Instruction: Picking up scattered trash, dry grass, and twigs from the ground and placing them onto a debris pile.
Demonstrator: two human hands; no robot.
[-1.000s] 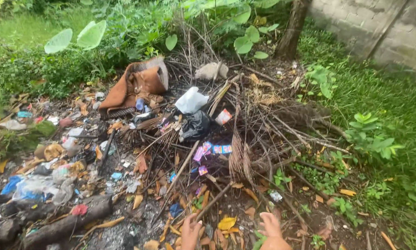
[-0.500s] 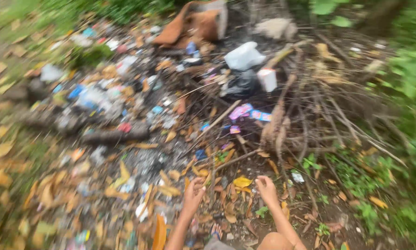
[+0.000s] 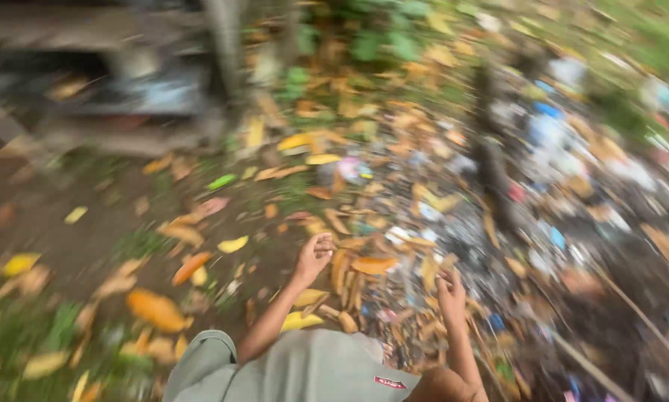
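The view is heavily motion-blurred. My left hand hangs over dry orange and yellow leaves, fingers loosely curled, and I see nothing in it. My right hand is lower and to the right, above leaves and small litter scraps, fingers loosely spread and also empty as far as the blur allows. Both forearms reach out from my grey-green garment at the bottom edge.
A rubbish heap of plastic scraps and bags spreads across the right side. A dark charred log lies in it. Bare soil with scattered leaves fills the left. A blurred grey structure sits top left.
The view has swung sharply left, so the rubbish heap and branches slid to the right and leaf-strewn soil came in. Both hands stay low in front of me, empty.
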